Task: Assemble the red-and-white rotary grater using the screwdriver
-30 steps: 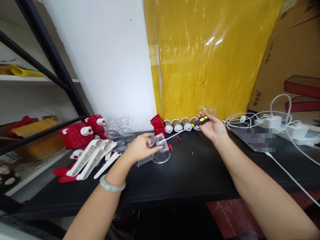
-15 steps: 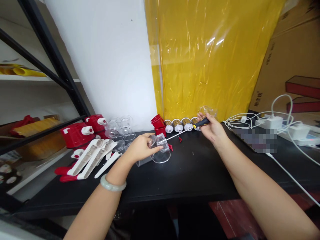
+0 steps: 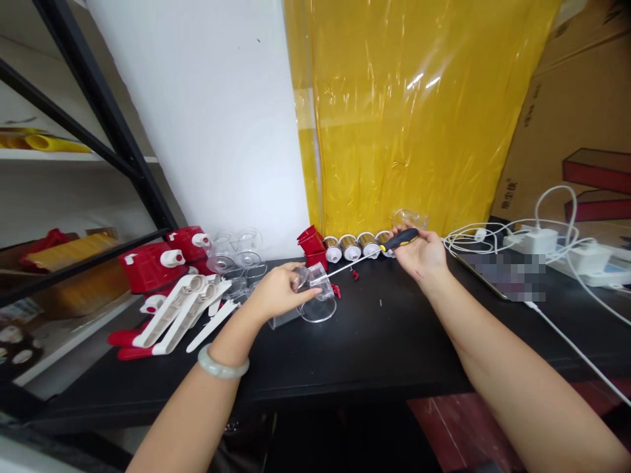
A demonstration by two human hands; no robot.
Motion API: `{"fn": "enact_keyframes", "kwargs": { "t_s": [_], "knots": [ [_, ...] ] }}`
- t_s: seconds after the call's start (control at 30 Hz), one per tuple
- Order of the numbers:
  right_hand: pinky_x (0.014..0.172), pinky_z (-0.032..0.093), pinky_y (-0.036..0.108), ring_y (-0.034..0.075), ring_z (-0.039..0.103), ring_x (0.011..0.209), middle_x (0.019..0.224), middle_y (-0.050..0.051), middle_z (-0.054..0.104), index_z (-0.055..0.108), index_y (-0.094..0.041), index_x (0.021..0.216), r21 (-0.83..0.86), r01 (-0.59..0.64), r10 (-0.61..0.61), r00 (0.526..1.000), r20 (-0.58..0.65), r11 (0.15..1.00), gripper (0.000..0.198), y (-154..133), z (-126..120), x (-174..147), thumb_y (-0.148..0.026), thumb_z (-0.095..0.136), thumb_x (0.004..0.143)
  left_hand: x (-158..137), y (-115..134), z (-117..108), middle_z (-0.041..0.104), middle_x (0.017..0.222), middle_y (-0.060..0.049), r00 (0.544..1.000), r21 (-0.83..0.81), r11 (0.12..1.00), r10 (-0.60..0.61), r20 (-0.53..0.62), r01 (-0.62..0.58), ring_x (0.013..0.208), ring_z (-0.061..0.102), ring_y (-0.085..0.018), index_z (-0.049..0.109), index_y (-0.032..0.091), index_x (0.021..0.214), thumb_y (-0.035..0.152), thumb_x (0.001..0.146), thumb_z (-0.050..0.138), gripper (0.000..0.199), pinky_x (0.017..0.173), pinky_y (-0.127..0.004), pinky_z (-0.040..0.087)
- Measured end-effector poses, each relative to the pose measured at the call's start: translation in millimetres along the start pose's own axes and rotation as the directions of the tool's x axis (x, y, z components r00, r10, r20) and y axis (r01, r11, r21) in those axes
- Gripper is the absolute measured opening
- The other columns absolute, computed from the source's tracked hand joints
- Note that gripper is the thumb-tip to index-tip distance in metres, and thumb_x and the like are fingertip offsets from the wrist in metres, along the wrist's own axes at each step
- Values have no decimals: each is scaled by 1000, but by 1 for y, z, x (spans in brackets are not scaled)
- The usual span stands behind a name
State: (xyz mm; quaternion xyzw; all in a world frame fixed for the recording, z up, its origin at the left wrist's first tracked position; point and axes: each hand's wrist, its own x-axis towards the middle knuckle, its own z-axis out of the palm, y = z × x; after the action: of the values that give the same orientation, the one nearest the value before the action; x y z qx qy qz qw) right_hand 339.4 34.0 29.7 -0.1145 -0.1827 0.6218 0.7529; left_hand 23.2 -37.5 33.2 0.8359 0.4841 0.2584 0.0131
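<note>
Our left hand (image 3: 279,289) is closed on a clear plastic part (image 3: 319,281), thumb along its near side, probably so that it cannot twist under the screwdriver (image 3: 401,239). To the right of that part, our right hand (image 3: 424,255) is partly open, palm turned up, thumb and fingers loosely around the dark grip; so light a hold would let the handle roll. The shaft slants down to the part. Gold-and-white cylinders (image 3: 350,248) line up behind and right of the part, and white-and-red handles (image 3: 186,318) lie left of it on the table (image 3: 345,361), perhaps leaving us working room.
</note>
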Motion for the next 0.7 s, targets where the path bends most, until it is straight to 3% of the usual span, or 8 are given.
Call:
{"fn": "enact_keyframes", "kwargs": {
  "t_s": [0.13,0.23,0.37,0.47,0.57,0.7],
  "knots": [
    [75,62,32,17,72,85,86,7,73,60,-21,88,-113,30,-30,1000,0,993,21,2,0,3,-21,41,95,0,0,0,72,112,-12,1000,-2,1000,-10,4,10,108,68,-29,38,21,48,62,78,66,58,86,-37,53],
    [75,61,28,15,73,81,86,7,75,59,-20,86,-184,91,-88,996,23,979,15,4,-2,6,-22,49,96,0,1,-1,72,112,-12,1000,-8,1000,-4,-3,4,106,69,-29,37,22,48,61,78,66,58,85,-38,53],
    [64,60,26,14,72,64,68,0,72,52,-22,79,-343,243,-259,966,-1,907,16,8,-7,9,-24,65,88,0,2,-1,73,106,-12,1000,-17,1000,2,0,-2,110,67,-30,36,22,48,60,78,67,58,84,-38,53],
    [57,59,28,15,68,52,52,-5,63,51,-23,75,-458,323,-371,928,-17,828,20,9,-10,10,-33,63,88,0,2,-1,73,103,-12,1000,-12,1000,-2,-3,2,111,67,-30,36,22,47,60,78,67,58,84,-38,53],
    [57,59,33,18,69,53,52,-2,63,55,-22,76,-443,328,-367,930,-1,834,27,10,-10,9,-43,46,92,0,2,-1,72,110,-12,1000,-12,1000,-2,-2,2,113,67,-29,36,22,48,60,79,66,57,85,-37,53],
    [64,61,35,19,73,66,70,3,73,59,-22,87,-353,272,-261,962,80,895,20,10,-10,8,-36,44,90,0,1,-1,72,112,-13,1000,-7,1000,1,3,-1,115,66,-29,37,22,48,59,79,66,57,87,-37,53]
  ]
}}
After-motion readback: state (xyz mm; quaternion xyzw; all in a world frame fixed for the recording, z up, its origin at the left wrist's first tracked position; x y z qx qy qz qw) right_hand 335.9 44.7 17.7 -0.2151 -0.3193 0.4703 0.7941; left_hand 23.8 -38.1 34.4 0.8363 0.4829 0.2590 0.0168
